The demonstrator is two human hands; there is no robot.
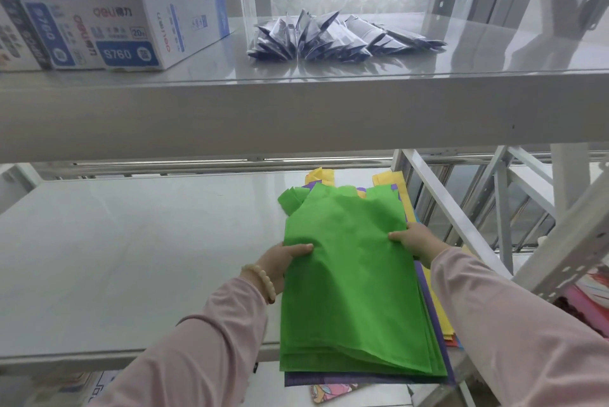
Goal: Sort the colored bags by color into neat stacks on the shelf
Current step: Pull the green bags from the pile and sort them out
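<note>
I hold the green bags (349, 281) with both hands, one at each side edge. My left hand (283, 258) pinches the left edge, the thumb on top and the other fingers under the cloth, where I cannot see them. My right hand (415, 240) grips the right edge in the same way. I take both sides so that the thin, soft bags do not fold or slip apart. They lie on top of the mixed pile at the right end of the lower shelf (131, 258). Yellow bags (387, 178) and a purple bag (329, 379) show under them. I judge the green stack should go to the left of this pile. The layers can slide, so a slow move is better.
</note>
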